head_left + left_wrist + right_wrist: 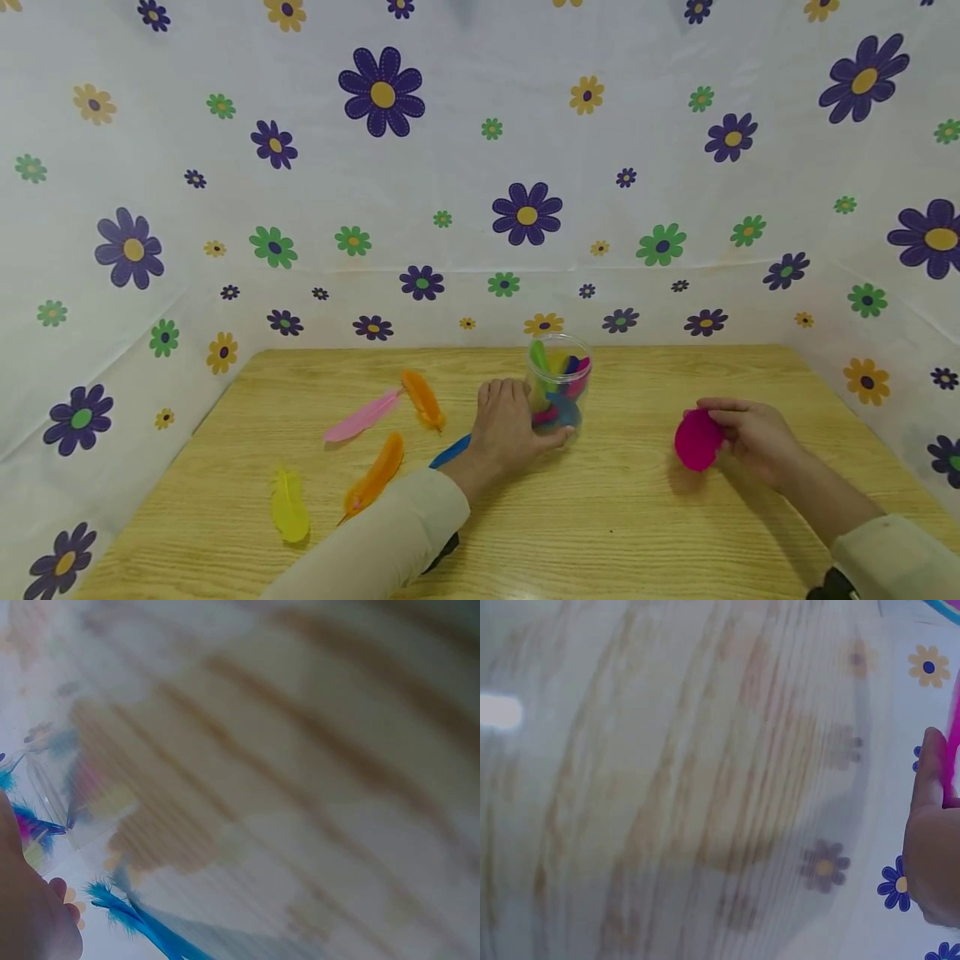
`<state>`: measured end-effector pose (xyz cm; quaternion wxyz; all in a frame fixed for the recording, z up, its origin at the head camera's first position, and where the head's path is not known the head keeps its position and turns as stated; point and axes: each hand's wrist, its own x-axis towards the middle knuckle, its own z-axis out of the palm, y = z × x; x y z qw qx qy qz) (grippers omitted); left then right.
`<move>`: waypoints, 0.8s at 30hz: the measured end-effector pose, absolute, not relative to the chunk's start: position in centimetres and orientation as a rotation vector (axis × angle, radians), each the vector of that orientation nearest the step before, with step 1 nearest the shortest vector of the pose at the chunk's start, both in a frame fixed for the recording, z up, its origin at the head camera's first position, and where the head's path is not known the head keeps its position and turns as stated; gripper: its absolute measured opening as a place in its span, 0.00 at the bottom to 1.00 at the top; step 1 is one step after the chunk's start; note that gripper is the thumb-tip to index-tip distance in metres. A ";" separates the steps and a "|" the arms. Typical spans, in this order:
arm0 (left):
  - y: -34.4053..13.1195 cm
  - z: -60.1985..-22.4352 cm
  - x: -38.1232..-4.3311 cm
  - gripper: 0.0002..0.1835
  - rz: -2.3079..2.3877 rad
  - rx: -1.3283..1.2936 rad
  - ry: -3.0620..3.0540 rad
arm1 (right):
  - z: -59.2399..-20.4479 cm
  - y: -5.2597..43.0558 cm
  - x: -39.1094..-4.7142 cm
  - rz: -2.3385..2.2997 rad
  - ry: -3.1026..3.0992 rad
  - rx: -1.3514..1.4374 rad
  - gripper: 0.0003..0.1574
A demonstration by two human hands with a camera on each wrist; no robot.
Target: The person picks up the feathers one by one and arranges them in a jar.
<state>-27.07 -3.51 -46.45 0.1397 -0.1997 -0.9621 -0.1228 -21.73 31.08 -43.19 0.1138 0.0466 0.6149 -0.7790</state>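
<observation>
A clear plastic jar (559, 377) stands towards the back of the table, with feathers in green, yellow, blue and pink inside. My left hand (504, 427) holds it from the left, thumb across its front and fingers at its side. In the left wrist view, the left hand (34, 900) shows at the lower left edge. A blue feather (450, 452) lies partly hidden by that hand. On the right, my right hand (759, 437) pinches a round magenta lid (698, 440) by its edge, tilted over the table. The right wrist view shows this hand (939, 847) at its right edge.
On the left of the wooden table (570, 533) lie a pink feather (363, 417), an orange feather (423, 400), a second orange feather (375, 475) and a yellow feather (289, 507). A flower-patterned cloth (450, 167) stands behind and along both sides.
</observation>
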 end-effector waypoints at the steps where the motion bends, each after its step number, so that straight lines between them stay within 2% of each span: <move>1: -3.5 -46.4 -27.1 0.45 -0.356 -0.577 -2.780 | -43.1 31.1 -21.7 -2.300 1.759 0.119 0.29; 5: -3.5 -46.4 -27.0 0.45 -0.366 -0.580 -2.780 | -43.0 31.0 -21.6 -2.376 1.588 0.011 0.31; 10: -3.5 -46.5 -27.0 0.45 -0.366 -0.580 -2.770 | -43.1 30.6 -21.7 -2.336 1.628 -0.056 0.17; 13: -3.5 -46.5 -27.1 0.45 -0.366 -0.581 -2.765 | -43.1 30.4 -21.7 -2.319 1.636 -0.018 0.14; 18: -3.5 -46.5 -27.1 0.44 -0.372 -0.583 -2.765 | -42.9 30.3 -21.5 -2.281 1.664 0.118 0.13; 24: -3.5 -46.5 -27.0 0.44 -0.376 -0.584 -2.764 | -42.9 30.3 -21.5 -2.163 1.832 0.164 0.18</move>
